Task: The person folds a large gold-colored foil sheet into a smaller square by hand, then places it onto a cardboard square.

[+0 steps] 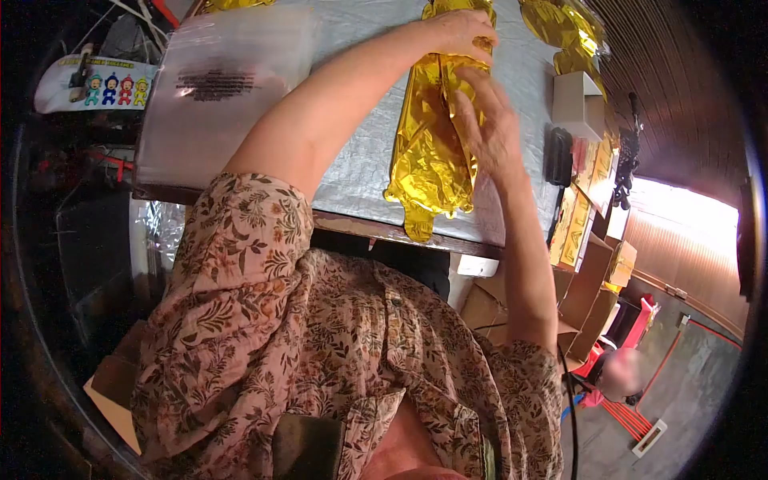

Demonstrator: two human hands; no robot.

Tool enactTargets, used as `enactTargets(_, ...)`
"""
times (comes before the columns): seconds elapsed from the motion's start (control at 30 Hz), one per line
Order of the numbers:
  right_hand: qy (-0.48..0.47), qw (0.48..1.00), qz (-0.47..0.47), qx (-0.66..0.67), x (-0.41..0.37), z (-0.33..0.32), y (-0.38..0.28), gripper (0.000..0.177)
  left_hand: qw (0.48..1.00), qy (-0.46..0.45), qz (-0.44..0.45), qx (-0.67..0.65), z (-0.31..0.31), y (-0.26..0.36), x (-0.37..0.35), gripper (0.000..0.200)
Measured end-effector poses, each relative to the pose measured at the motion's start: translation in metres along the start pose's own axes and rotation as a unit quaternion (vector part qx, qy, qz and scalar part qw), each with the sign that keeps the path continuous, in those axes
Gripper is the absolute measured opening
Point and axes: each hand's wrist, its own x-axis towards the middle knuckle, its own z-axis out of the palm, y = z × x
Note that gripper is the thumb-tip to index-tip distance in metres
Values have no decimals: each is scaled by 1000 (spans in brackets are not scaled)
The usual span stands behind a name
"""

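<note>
A long folded gold foil piece [432, 160] lies on the silver-grey table covering [356, 144], its narrow tab hanging toward the near table edge. My left hand [466, 34] reaches across to the upper part of the foil, its fingers bent and closed on it. Just below, my right hand [492, 128] is over the foil's right edge with its fingers apart, slightly blurred. Part of the foil is hidden beneath both hands.
Clear plastic bags [224, 104] lie at the table's left. More gold foil [560, 24], a white box [572, 104] and a black object [558, 156] are at the right. Cardboard boxes [584, 308] stand beyond the table's right side. Another person [621, 373] is in the background.
</note>
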Motion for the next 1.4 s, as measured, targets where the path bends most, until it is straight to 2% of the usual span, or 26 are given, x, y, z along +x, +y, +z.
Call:
enactTargets(0.07,-39,988,-147,-28,12,8,20,40,999,22,21,-19,9,-6,1,42)
enactTargets(0.1,-109,987,-118,-30,11,8,27,52,997,49,41,-36,12,-12,3,38)
enactTargets(0.13,-109,986,-119,-28,10,8,31,52,997,49,40,-34,10,-13,4,38)
enactTargets(0.2,-142,976,-160,-46,2,10,36,57,999,7,16,-51,9,-14,3,50)
enactTargets(0.23,-143,976,-157,-42,-1,10,34,57,999,4,13,-53,8,-11,2,50)
enactTargets(0.3,-208,957,-187,-71,-5,4,29,61,998,27,25,-50,4,-7,1,51)
enactTargets(0.4,-243,946,-207,-48,-18,0,20,64,999,2,15,-42,3,-10,3,53)
enactTargets(0.53,-283,925,-238,-86,-44,-2,5,70,999,4,18,-35,1,-7,3,54)
enactTargets(0.6,-288,926,-234,-71,-55,-8,-1,69,999,-2,11,-43,-3,-5,3,54)
enactTargets(0.67,-335,913,-231,24,-59,-15,-1,66,999,6,13,-45,-3,-5,2,54)
enactTargets(0.73,-333,912,-231,70,-53,-15,0,66,999,11,15,-48,-3,-6,-1,54)
enactTargets(0.8,-208,950,-231,40,-34,-15,-13,69,999,5,13,-42,-4,-8,-4,54)
enactTargets(0.83,-212,954,-211,-17,-24,-9,-12,70,999,0,15,-40,0,-14,-3,54)
enactTargets(0.87,-207,956,-205,-19,-21,0,-7,70,999,-4,18,-37,1,-15,0,54)
enactTargets(0.93,-253,940,-227,-2,-20,22,0,70,999,-9,22,-31,-1,-13,6,54)
enactTargets(1.0,-238,940,-243,-17,-35,26,-3,72,999,-12,9,-38,-5,-8,3,53)
enactTargets(1.07,-291,924,-248,-8,-53,20,-16,77,999,-13,0,-44,-6,-3,-4,53)
enactTargets(1.17,-345,891,-254,151,-85,11,-30,71,999,-10,-18,-49,-12,7,-8,53)
enactTargets(1.2,-342,885,-271,164,-81,-4,-38,60,999,-8,-19,-50,-14,8,-5,53)
enactTargets(1.27,-214,908,-259,252,-65,-2,-22,45,998,-11,-23,-52,-13,8,-1,52)
enactTargets(1.3,-314,941,-109,68,-53,-32,-7,36,999,-12,-18,-50,-14,7,-1,52)
enactTargets(1.33,-169,980,-82,59,-43,-31,6,36,998,-15,-17,-52,-17,10,-3,51)
enactTargets(1.37,-20,997,-53,50,-33,-27,22,37,998,-18,-16,-53,-19,13,-3,51)
enactTargets(1.4,7,995,-101,-1,-21,-22,44,40,999,-20,-10,-50,-18,12,-2,51)
